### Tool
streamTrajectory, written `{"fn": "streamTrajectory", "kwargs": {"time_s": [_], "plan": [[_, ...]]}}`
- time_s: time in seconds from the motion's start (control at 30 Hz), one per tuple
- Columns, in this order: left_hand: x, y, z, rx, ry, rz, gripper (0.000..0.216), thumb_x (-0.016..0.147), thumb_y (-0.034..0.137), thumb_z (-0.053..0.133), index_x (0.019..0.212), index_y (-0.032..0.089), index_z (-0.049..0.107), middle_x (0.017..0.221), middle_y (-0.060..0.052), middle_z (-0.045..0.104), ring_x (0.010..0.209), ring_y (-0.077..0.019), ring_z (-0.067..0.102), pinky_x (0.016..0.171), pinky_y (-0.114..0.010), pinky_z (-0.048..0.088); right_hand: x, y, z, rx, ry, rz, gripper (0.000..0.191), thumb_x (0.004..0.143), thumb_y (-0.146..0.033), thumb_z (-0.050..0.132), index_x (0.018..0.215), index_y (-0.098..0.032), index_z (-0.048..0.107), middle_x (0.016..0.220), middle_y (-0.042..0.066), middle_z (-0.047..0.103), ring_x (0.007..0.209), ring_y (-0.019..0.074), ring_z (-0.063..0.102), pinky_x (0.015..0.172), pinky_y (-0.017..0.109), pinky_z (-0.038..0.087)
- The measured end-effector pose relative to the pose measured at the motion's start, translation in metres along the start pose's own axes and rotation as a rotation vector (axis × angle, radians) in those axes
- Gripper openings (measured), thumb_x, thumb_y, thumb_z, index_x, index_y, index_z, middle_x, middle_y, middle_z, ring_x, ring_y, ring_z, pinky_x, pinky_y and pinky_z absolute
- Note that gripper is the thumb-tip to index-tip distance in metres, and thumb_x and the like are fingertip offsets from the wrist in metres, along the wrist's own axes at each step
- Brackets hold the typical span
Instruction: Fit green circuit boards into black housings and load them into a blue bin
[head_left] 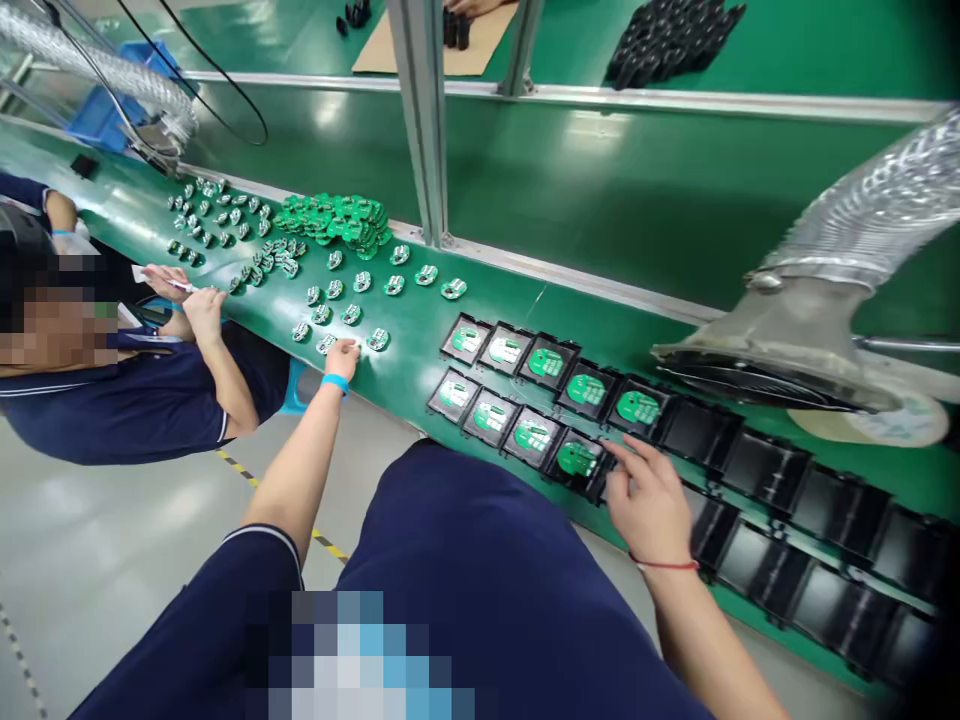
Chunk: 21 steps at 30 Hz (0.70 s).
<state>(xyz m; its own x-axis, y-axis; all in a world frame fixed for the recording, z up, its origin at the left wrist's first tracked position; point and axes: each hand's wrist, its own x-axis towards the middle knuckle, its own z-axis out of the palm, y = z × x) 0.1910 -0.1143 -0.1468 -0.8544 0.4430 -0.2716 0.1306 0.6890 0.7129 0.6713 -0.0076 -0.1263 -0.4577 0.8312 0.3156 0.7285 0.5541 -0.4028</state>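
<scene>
My left hand (343, 358), with a blue wristband, reaches out to the small green circuit boards (349, 313) laid in rows on the green bench (420, 330); its fingers are closed on one board at the near edge. My right hand (646, 492) rests on a black square tray (600, 478), fingers spread, beside a round green board (576, 458). Two rows of black trays (525, 395) run to the right; those on the left hold round green boards, those on the right hold none (765, 470).
A co-worker in a dark blue shirt (127, 400) sits at left, hands (187, 295) at the bench with a thin tool. A pile of green boards (334, 220) lies further back. A metal extraction hood (787, 340) with flexible duct hangs at right. An upright post (420, 120) stands behind.
</scene>
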Motion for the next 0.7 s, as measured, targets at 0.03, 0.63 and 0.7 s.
{"fn": "streamTrajectory", "kwargs": {"time_s": [0.03, 0.63, 0.7], "plan": [[0.007, 0.001, 0.001, -0.006, -0.037, 0.024, 0.028, 0.074, 0.014, 0.055, 0.102, 0.013, 0.061, 0.074, 0.0, 0.056, 0.059, -0.0113, 0.054, 0.068, -0.027, 0.048, 0.001, -0.007, 0.001, 0.004, -0.005, -0.002, 0.031, 0.083, -0.019, 0.042, 0.1, -0.017, 0.067, 0.114, 0.01, 0.062, 0.102, 0.0226, 0.058, 0.092, 0.037, 0.047], [0.042, 0.005, 0.007, 0.169, -0.337, 0.324, 0.036, 0.069, 0.008, 0.065, 0.102, 0.018, 0.062, 0.08, 0.002, 0.045, 0.07, -0.0118, 0.046, 0.081, -0.027, 0.042, -0.027, -0.059, 0.017, -0.026, -0.095, 0.143, 0.03, 0.082, -0.022, 0.042, 0.1, -0.02, 0.066, 0.114, 0.011, 0.061, 0.104, 0.0258, 0.058, 0.093, 0.044, 0.047], [0.042, 0.004, 0.008, 0.176, -0.336, 0.331, 0.032, 0.069, 0.009, 0.066, 0.1, 0.018, 0.06, 0.08, 0.002, 0.045, 0.071, -0.0119, 0.046, 0.081, -0.027, 0.041, -0.026, -0.062, 0.018, -0.022, -0.097, 0.158, 0.03, 0.081, -0.021, 0.042, 0.101, -0.021, 0.066, 0.115, 0.011, 0.061, 0.105, 0.0254, 0.057, 0.093, 0.044, 0.048]]}}
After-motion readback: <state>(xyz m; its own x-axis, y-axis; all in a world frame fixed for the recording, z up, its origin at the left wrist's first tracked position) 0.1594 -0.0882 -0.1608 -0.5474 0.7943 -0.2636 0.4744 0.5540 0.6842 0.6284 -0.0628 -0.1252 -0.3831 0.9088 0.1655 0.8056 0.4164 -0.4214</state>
